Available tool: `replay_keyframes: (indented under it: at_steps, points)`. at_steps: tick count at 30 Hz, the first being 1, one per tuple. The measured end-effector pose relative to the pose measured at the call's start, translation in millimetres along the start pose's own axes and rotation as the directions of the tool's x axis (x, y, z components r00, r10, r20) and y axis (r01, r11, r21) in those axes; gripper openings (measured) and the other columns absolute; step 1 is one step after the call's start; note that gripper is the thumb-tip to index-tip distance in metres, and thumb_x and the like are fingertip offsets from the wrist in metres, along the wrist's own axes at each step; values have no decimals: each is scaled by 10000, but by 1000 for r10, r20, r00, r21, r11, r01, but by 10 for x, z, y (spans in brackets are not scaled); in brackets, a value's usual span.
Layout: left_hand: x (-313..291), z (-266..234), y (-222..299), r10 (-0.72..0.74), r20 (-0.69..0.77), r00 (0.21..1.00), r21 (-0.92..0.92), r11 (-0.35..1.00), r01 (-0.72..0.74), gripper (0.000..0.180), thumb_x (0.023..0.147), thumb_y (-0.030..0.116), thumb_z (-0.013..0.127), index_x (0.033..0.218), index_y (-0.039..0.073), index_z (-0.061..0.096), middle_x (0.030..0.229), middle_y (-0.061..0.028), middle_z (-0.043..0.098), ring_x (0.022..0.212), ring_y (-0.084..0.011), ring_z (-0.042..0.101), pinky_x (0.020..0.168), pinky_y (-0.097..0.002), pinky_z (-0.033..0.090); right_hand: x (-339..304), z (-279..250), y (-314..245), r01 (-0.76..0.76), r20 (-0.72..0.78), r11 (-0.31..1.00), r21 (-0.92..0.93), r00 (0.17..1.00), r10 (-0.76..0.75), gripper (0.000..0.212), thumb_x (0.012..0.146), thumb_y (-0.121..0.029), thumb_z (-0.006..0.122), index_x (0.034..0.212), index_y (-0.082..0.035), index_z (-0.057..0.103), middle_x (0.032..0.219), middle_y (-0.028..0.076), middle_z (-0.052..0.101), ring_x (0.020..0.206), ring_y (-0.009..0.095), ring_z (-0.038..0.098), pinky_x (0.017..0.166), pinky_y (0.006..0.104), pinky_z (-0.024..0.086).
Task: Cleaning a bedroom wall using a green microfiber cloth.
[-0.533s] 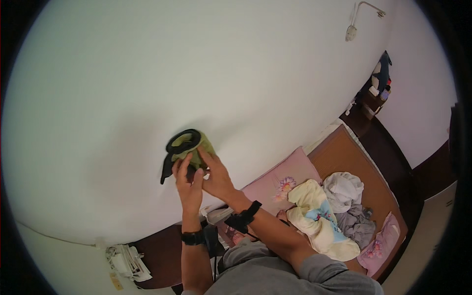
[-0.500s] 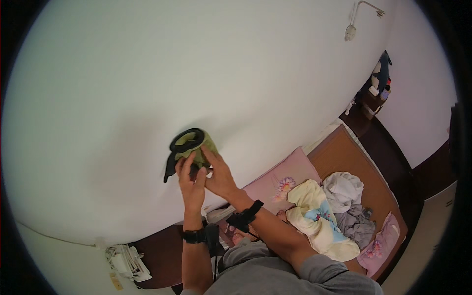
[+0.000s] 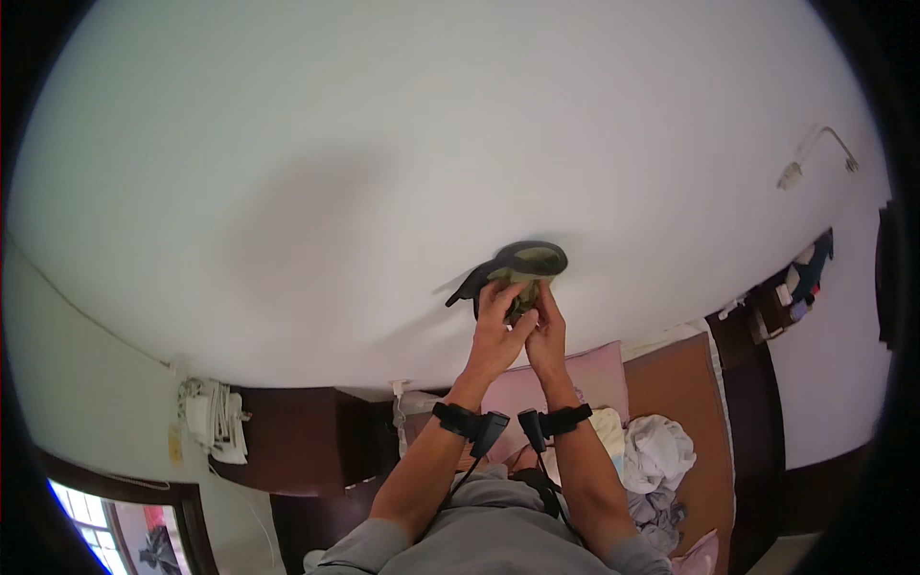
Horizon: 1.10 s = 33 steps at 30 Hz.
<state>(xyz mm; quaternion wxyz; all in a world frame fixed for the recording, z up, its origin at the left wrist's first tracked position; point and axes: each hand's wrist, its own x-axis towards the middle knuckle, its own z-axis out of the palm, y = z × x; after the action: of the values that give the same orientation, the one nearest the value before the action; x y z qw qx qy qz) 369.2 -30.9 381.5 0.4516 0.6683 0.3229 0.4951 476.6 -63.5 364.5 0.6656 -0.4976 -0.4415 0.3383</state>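
Note:
Held up against the pale wall (image 3: 613,144) is a green fabric band (image 3: 535,259) with black edging, curled into an open ring. A black tail of it sticks out to the left. My left hand (image 3: 495,335) grips its lower left side, thumb and fingers bent around the cloth. On the lower right side, my right hand (image 3: 547,337) has its fingers closed on the same band, close against the left thumb. The fingers partly cover the band's lower part, so its exact kind is unclear.
Below right stands a bed with a brown mat (image 3: 678,383), a pink pillow (image 3: 599,374) and crumpled bedding (image 3: 656,452). A dark wooden cabinet (image 3: 287,441) stands at the lower left, with stacked papers (image 3: 213,422) beside it. A wall lamp (image 3: 791,175) is at the upper right.
My view has turned and shifted, so the band and both hands appear farther right, and the cabinet and a window show at left. Both hands still hold the band.

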Motion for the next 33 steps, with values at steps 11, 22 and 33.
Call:
replay_keyframes:
  at_steps: [11, 22, 33]
  points:
    - [-275, -1116, -199, 45, -257, 965, 208, 978, 10, 349, 882, 8, 755, 1224, 30, 688, 1255, -124, 556, 1122, -250, 650, 927, -357, 565, -361, 1092, 349, -67, 186, 983, 172, 982, 34, 738, 973, 98, 598, 1644, -68, 338, 1451, 101, 562, 1213, 180, 579, 961, 281, 501]
    - [-633, -2290, -503, -17, -488, 872, 89, 994, 69, 220, 852, -42, 773, 1043, 4, 675, 1131, -79, 592, 1037, -194, 655, 851, -333, 559, -711, 2159, 657, -275, 387, 935, 224, 905, 174, 738, 916, 122, 645, 1595, -21, 397, 1511, 119, 532, 1352, 231, 546, 1112, 338, 480]
    - [-917, -3781, -905, -224, -644, 731, -182, 974, 138, 208, 875, 18, 785, 1047, 21, 669, 1034, -42, 686, 937, -126, 617, 802, -289, 527, -852, 3444, 945, -312, 594, 950, -28, 759, 267, 678, 889, -13, 699, 1535, -60, 501, 1451, 112, 567, 1353, 246, 548, 1113, 403, 469]
